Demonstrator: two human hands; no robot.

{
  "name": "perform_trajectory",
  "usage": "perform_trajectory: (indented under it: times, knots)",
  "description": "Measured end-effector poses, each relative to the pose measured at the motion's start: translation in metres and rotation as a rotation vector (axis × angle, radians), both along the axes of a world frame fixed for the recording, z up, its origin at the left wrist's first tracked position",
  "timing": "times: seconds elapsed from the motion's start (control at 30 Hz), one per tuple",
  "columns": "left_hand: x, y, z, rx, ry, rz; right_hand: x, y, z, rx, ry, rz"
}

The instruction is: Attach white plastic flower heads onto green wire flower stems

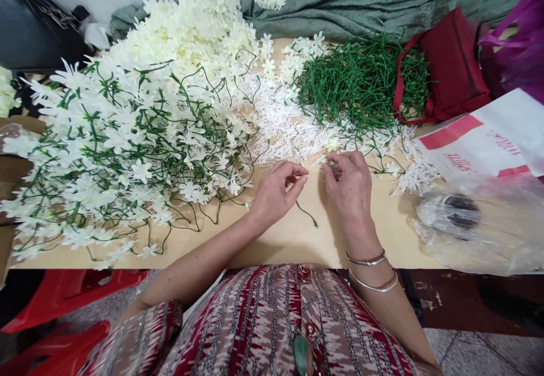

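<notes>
My left hand (278, 191) is closed in a pinch over the table's middle. From beneath its thumb a thin green artificial stem (306, 215) trails down to the right. My right hand (351, 190) is beside it with fingers curled together at the edge of a pile of white stamen pieces (289, 132); whatever lies between its fingertips is too small to make out. Just beyond those fingers is a pale flower head (332, 144). On the left spreads a large heap of white artificial flowers on green stems (140, 143).
Cream petals (191, 36) are piled at the back. Green stems (357, 81) lie in a heap back right, against a red bag (454, 64). A white-and-red paper bag (488, 135) and a clear plastic bag (480, 223) occupy the right side. Green sheeting (361, 7) lines the wall.
</notes>
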State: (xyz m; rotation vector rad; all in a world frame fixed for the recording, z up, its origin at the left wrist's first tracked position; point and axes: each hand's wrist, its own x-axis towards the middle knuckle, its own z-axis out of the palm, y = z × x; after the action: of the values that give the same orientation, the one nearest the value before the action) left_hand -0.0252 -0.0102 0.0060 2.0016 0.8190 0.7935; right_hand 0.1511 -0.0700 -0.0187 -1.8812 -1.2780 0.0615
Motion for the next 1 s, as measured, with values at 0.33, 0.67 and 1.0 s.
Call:
perform_trajectory:
  times: [0.33, 0.67, 1.0]
  knots:
    - [0.005, 0.014, -0.008, 0.079, -0.193, 0.011, -0.014, -0.005, 0.02, 0.121, 0.232, 0.141]
    - [-0.011, 0.02, -0.007, 0.009, -0.245, 0.003, -0.031, 0.001, 0.033, -0.036, 0.474, 0.298]
    - [-0.007, 0.023, -0.02, -0.315, -0.384, 0.208, -0.041, -0.003, 0.037, 0.038, 0.524, 0.255]
